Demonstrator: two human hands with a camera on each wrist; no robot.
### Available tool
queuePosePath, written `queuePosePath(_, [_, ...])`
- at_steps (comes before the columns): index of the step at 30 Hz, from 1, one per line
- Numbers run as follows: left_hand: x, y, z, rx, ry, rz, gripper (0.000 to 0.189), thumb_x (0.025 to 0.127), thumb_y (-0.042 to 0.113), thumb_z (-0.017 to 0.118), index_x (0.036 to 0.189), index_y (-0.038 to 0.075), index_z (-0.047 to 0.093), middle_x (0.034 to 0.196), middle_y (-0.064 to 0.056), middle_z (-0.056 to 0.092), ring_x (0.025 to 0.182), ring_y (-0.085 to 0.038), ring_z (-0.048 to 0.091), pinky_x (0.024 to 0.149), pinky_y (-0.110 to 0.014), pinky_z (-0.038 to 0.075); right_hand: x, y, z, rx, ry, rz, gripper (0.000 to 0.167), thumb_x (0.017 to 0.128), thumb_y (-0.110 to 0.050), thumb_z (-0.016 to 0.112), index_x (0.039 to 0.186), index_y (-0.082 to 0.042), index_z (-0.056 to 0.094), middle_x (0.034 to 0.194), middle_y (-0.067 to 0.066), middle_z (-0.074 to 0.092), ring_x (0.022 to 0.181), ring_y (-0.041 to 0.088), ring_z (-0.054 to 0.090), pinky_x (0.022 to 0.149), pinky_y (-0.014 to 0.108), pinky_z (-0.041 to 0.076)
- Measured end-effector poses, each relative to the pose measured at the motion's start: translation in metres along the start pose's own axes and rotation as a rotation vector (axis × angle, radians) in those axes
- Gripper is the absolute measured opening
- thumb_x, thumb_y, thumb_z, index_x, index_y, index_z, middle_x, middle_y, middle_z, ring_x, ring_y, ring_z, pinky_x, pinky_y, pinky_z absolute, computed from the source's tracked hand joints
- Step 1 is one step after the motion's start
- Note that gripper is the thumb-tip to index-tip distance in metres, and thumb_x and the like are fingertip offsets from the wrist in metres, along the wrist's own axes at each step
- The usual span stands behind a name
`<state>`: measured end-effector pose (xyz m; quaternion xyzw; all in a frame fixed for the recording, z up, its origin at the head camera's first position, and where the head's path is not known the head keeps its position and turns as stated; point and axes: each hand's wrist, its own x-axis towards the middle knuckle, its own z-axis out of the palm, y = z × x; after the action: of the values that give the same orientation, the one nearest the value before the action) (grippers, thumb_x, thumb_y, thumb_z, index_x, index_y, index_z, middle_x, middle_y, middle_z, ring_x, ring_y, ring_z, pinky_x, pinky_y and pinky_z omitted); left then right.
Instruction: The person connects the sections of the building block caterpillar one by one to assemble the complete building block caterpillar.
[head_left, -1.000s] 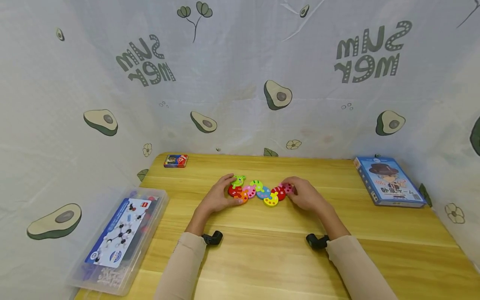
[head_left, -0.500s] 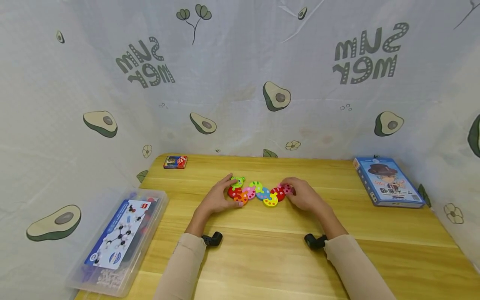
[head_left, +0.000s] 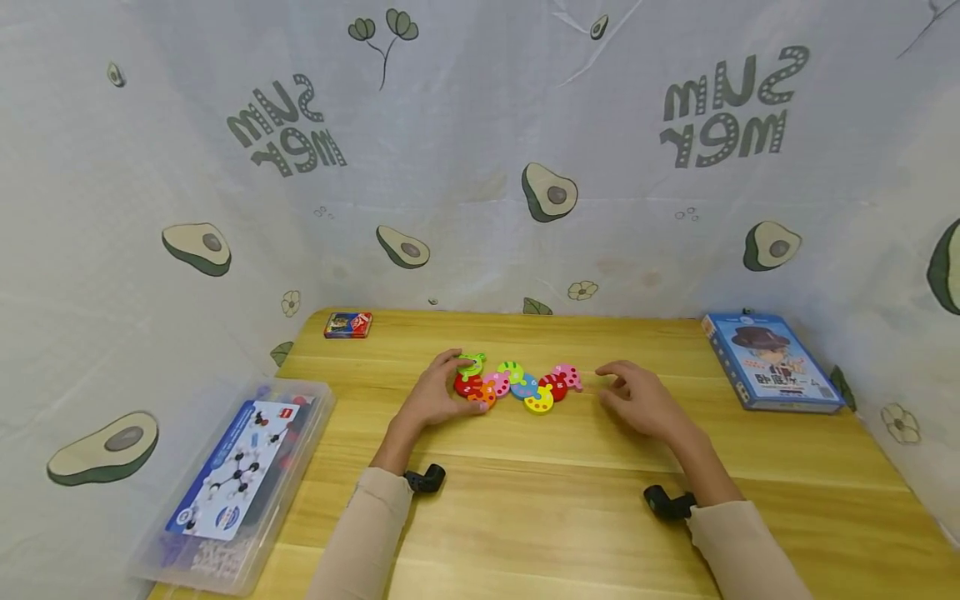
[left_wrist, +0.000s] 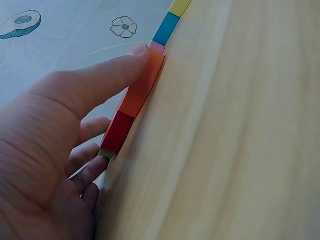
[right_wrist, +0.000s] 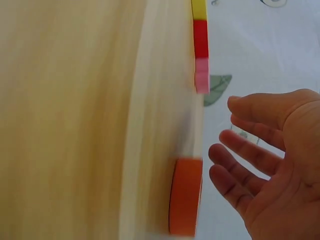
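Note:
A wooden caterpillar puzzle [head_left: 525,386] of coloured, numbered round pieces lies zigzag across the table. My left hand [head_left: 435,398] spans its left end, the fingers on the green head piece [head_left: 472,363] and the thumb at the orange piece [head_left: 482,397]. In the left wrist view the thumb presses the edge of that orange piece [left_wrist: 143,87], with a red piece [left_wrist: 117,132] beside it. My right hand [head_left: 643,402] hovers to the right, apart from the pink tail piece [head_left: 567,376], holding nothing. Near its fingers in the right wrist view stands another orange piece [right_wrist: 186,197], hidden in the head view.
A clear plastic case [head_left: 300,442] with a molecule-model card sits at the left edge. A small card box [head_left: 348,325] lies at the back left, a blue game box [head_left: 776,362] at the right. A printed curtain [head_left: 480,167] closes off the back.
My right hand has let go of the pink tail piece and moved right, its fingers loosening. The left hand keeps its place at the green head.

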<state>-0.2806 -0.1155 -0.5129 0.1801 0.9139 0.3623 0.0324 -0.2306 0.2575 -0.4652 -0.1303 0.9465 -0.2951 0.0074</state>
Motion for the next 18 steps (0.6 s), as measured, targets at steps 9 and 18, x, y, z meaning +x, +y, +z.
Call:
queuePosePath(9, [-0.002, -0.002, -0.002, -0.016, -0.004, 0.005, 0.094, 0.072, 0.055, 0.089, 0.15, 0.016, 0.053, 0.169, -0.005, 0.028, 0.155, -0.034, 0.03, 0.121, -0.057, 0.034, -0.031, 0.022, -0.02, 0.02, -0.008, 0.039, 0.052, 0.096, -0.029, 0.074, 0.138, 0.0, 0.061, 0.133, 0.026, 0.061, 0.111, 0.041, 0.061, 0.09, 0.058, 0.056])
queuePosePath(18, [-0.002, -0.004, -0.002, -0.007, -0.03, -0.007, 0.095, 0.073, 0.054, 0.088, 0.153, 0.019, 0.05, 0.17, -0.001, 0.027, 0.155, -0.033, 0.03, 0.123, -0.058, 0.032, -0.051, 0.042, -0.027, 0.002, -0.065, -0.018, 0.074, 0.084, -0.035, 0.086, 0.14, 0.003, 0.057, 0.137, 0.025, 0.061, 0.118, 0.042, 0.063, 0.103, 0.061, 0.049])
